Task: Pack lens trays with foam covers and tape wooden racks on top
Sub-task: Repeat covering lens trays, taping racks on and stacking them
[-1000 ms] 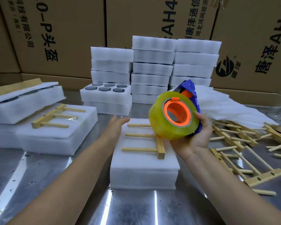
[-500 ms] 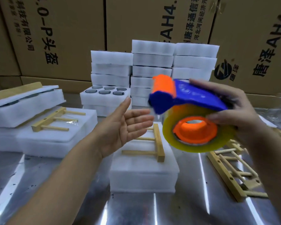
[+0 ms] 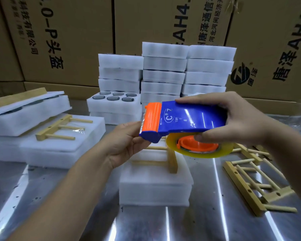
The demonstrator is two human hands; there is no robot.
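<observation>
Left hand (image 3: pixel 127 143) has reached the tape dispenser (image 3: pixel 189 117) — right hand (image 3: pixel 241 119) grips it (left fingers hidden, grip unclear).

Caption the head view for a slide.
Right hand grips tape dispenser, left hand holds its cutter end, above foam pack bearing wooden rack.

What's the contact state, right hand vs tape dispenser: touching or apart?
Touching. Head view: the right hand grips the tape dispenser, with its fingers lying across the blue top and its thumb pressed against the side of the roll underneath.
</observation>
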